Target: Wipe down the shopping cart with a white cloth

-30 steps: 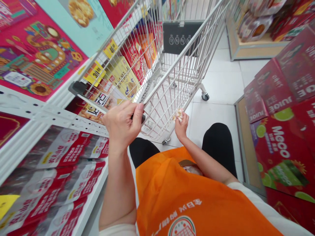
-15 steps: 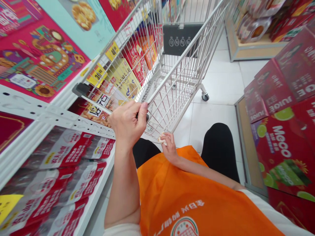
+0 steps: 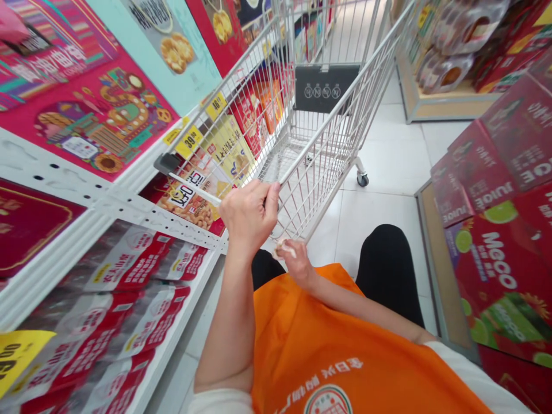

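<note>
Hands [image 3: 301, 266] — pale wad [image 3: 281, 249] partly hidden

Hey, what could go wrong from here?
The silver wire shopping cart appears close to the white metal shelf, so it might scrape it. Only the left hand grips the pale handle bar, so steering could wander. The crumpled whitish wad in the right hand might catch on the cart.

Bright, even light; stretched edges
</note>
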Motion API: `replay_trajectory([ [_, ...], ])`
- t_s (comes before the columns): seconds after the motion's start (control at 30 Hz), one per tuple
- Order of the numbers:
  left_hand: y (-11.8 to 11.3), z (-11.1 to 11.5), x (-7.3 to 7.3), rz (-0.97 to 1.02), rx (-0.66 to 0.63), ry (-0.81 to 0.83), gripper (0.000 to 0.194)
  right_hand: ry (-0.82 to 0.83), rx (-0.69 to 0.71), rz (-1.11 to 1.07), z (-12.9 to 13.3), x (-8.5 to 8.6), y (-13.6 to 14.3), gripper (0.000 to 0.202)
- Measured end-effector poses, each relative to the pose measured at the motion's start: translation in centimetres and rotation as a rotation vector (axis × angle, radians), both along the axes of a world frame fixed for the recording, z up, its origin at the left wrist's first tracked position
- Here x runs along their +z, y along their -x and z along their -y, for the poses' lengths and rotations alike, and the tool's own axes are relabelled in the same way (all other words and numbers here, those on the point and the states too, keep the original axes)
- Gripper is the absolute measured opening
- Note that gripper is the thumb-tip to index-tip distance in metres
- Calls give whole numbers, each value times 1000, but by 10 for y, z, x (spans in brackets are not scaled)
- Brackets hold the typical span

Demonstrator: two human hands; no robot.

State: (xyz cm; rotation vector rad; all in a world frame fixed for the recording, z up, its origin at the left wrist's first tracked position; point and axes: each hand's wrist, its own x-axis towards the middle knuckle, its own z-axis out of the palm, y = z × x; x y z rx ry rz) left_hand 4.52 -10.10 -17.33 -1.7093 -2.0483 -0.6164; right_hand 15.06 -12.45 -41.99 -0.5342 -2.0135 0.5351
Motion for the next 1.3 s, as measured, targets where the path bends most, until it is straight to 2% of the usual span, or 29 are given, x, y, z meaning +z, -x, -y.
replay_trajectory([
  [0.1,-1,0,0,-8,12,-2,51,-204,64,101,-5,-3,-5,27],
  [0.2,-5,-2,-2,-11,23,-9,51,-283,-39,68,-5,1,-5,26],
  [0.37,-10,-2,0,-23,23,14,52,-445,-73,109,-21,7,-8,28],
  [0.47,9,9,4,-10,-177,55,45,-366,-42,95,-35,5,-24,27],
  [0.53,31,19,3,30,-314,41,42,-247,-92,40,-43,8,-35,29],
  [0.63,61,27,-8,115,-230,-51,61,-117,-229,-94,-47,24,-40,28],
  [0.7,69,25,-19,203,-141,-149,70,-57,-239,-167,-43,40,-33,30],
  [0.77,68,20,-29,258,-57,-236,72,21,-194,-200,-33,54,-20,37],
  [0.83,61,15,-33,275,-26,-271,71,86,-115,-184,-20,66,-8,41],
  [0.9,55,12,-34,275,-31,-282,71,61,-20,-165,-9,74,-1,38],
  [0.97,51,11,-35,272,-34,-308,69,-34,29,-195,-5,80,0,31],
  [1.07,48,9,-37,263,-50,-339,66,-166,-68,-296,-19,83,-5,28],
  [1.17,44,7,-41,248,-54,-364,61,-243,-111,-262,-45,82,-13,28],
  [1.23,41,5,-44,240,-43,-363,60,-217,-88,-218,-57,85,-21,27],
  [1.3,37,2,-45,232,-31,-360,59,-177,-142,-252,-61,96,-28,27],
])
